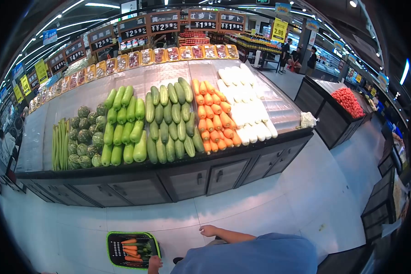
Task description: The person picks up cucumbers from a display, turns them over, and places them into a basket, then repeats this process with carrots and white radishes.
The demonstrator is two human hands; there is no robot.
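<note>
At the bottom, my left hand [155,263] is closed at the near right corner of a black shopping basket [116,258] with a bright green rim. A handle in its grip is hard to make out. Orange carrots [129,247] lie inside the basket, beside dark green cucumbers [144,249]. To the right and slightly higher, my right hand [208,230] hangs over the floor, fingers loosely bent and partly apart. Nothing clear shows in it. Both hands are away from the vegetable display.
A long stand [169,176] holds round green squash [82,149], light green gourds [123,130], cucumber rows [171,123], carrots [214,116] and white radishes [249,109]. Price signs [164,23] line its back. Another stand with red produce [347,102] is right; people [285,52] are beyond.
</note>
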